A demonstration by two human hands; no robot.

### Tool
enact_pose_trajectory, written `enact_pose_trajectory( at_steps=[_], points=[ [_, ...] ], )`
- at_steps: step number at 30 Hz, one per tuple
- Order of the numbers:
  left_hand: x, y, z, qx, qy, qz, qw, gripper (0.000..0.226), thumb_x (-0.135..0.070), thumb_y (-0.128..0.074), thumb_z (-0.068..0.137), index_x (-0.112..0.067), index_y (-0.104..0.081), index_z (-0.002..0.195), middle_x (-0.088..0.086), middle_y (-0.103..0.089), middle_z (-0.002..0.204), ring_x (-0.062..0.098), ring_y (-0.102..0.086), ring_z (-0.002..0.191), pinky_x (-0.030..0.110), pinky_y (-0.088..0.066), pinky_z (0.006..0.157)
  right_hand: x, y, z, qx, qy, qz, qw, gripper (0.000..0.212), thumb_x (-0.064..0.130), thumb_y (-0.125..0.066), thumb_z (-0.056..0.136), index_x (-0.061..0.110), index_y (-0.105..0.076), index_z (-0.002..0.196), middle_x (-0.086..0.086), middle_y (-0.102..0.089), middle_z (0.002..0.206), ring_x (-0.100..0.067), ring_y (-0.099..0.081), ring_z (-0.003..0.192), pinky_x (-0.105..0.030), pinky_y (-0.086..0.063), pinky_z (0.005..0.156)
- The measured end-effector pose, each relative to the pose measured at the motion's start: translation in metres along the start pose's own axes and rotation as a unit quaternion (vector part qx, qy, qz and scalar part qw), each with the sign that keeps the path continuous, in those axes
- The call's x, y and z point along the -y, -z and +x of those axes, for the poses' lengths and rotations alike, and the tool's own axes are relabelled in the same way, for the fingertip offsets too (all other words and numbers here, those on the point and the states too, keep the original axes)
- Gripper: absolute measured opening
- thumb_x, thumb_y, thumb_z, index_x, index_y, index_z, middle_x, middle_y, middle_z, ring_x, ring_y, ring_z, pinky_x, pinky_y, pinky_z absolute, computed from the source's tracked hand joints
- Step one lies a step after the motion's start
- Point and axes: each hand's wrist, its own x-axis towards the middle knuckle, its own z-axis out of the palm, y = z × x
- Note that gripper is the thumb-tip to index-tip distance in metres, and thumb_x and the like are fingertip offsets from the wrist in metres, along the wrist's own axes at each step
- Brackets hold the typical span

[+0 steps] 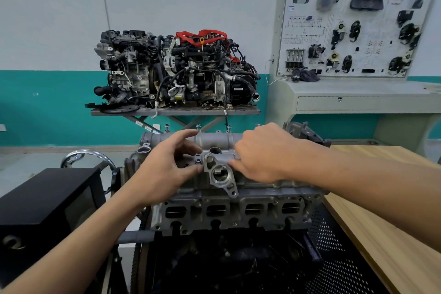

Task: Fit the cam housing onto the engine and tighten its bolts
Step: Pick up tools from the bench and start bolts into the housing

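I see the housing (214, 138) sitting on top of the engine (226, 212), beside the desk (381, 198). My left hand (167, 164) rests on it, fingers spread wide. My right hand (260, 153) curls down onto it; I cannot tell whether it pinches anything. Bolts (198, 126) stand along its far edge.

Housing top crowded
Left hand (164, 164) and right hand (260, 153) cover the cam housing (214, 137); upright bolts (198, 126) line its far edge; black box (47, 196) left, bench (381, 198) right.
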Motion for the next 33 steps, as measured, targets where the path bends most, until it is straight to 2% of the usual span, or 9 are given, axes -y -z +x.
enact_pose_trajectory(
  at_steps=[4,9,14,17,20,24,28,30,33],
  points=[
    [-0.001,-0.001,0.001,-0.037,-0.014,0.016,0.999,0.052,-0.004,-0.076,0.086,-0.023,-0.057,0.130,-0.008,-0.076,0.092,-0.001,-0.069,0.084,0.006,-0.048,0.076,0.006,-0.005,0.000,0.005,0.010,-0.031,0.999,0.041,0.030,-0.045,0.101,0.023,-0.030,0.063,0.003,-0.034,0.064,-0.017,-0.033,0.050,-0.029,-0.022,0.046],
    [0.002,0.002,-0.001,0.005,0.001,-0.003,1.000,0.067,-0.002,-0.077,0.084,-0.025,-0.047,0.140,-0.012,-0.074,0.107,-0.003,-0.067,0.102,0.008,-0.048,0.088,0.001,-0.007,-0.001,-0.002,0.001,0.018,1.000,0.046,0.044,-0.028,0.106,0.022,-0.036,0.066,0.004,-0.034,0.066,-0.022,-0.042,0.059,-0.033,-0.036,0.056],
    [0.002,-0.003,0.000,-0.046,-0.009,0.015,0.999,0.052,-0.002,-0.076,0.085,-0.022,-0.056,0.129,-0.017,-0.076,0.092,-0.005,-0.069,0.085,0.002,-0.047,0.074,0.005,-0.013,-0.006,-0.015,-0.006,-0.022,1.000,0.043,0.038,-0.038,0.104,0.021,-0.035,0.064,0.002,-0.036,0.064,-0.017,-0.032,0.050,-0.029,-0.026,0.047],
    [0.004,0.001,-0.002,-0.017,-0.002,0.025,1.000,0.063,-0.004,-0.074,0.087,-0.031,-0.047,0.137,-0.019,-0.076,0.102,-0.004,-0.067,0.099,0.005,-0.046,0.085,0.009,-0.007,-0.005,-0.033,-0.039,-0.016,0.999,0.052,0.048,-0.030,0.104,0.021,-0.031,0.060,0.002,-0.029,0.061,-0.019,-0.030,0.050,-0.028,-0.021,0.048],
    [0.004,-0.001,-0.004,-0.014,0.000,0.010,1.000,0.076,-0.006,-0.080,0.082,-0.030,-0.043,0.143,-0.011,-0.068,0.117,0.002,-0.063,0.111,0.014,-0.045,0.099,0.007,-0.004,-0.003,-0.020,-0.030,-0.019,0.999,0.038,0.040,-0.043,0.098,0.019,-0.039,0.067,0.003,-0.031,0.063,-0.022,-0.040,0.056,-0.030,-0.028,0.050],
    [0.003,-0.004,-0.005,-0.053,-0.008,0.043,0.998,0.059,-0.004,-0.077,0.084,-0.031,-0.053,0.131,-0.016,-0.075,0.094,-0.004,-0.066,0.094,0.006,-0.047,0.088,0.013,-0.002,0.000,0.005,-0.019,-0.051,0.999,0.035,0.028,-0.046,0.099,0.020,-0.038,0.066,0.002,-0.036,0.065,-0.017,-0.034,0.051,-0.029,-0.020,0.046],
    [0.001,-0.001,-0.005,-0.002,0.000,0.047,0.999,0.064,-0.003,-0.068,0.092,-0.035,-0.044,0.142,-0.023,-0.070,0.113,-0.013,-0.060,0.106,0.001,-0.041,0.089,0.009,0.000,0.002,-0.019,-0.028,-0.040,0.999,0.047,0.042,-0.039,0.104,0.019,-0.036,0.063,0.001,-0.036,0.063,-0.017,-0.036,0.051,-0.029,-0.023,0.046],
    [0.000,-0.002,-0.004,0.011,-0.012,0.055,0.998,0.067,-0.009,-0.070,0.091,-0.032,-0.041,0.147,-0.019,-0.061,0.126,-0.006,-0.056,0.117,0.009,-0.040,0.100,0.006,-0.001,0.000,-0.014,-0.015,-0.031,0.999,0.039,0.039,-0.040,0.102,0.019,-0.043,0.069,0.002,-0.035,0.064,-0.017,-0.035,0.051,-0.030,-0.023,0.046],
    [-0.002,-0.006,-0.002,-0.035,-0.020,0.064,0.997,0.054,-0.011,-0.071,0.091,-0.029,-0.051,0.137,-0.010,-0.066,0.105,0.006,-0.064,0.097,0.022,-0.052,0.092,0.012,-0.005,-0.001,0.005,-0.011,-0.056,0.998,0.032,0.027,-0.044,0.101,0.019,-0.044,0.070,0.003,-0.038,0.065,-0.016,-0.036,0.052,-0.030,-0.021,0.046]
  ],
)
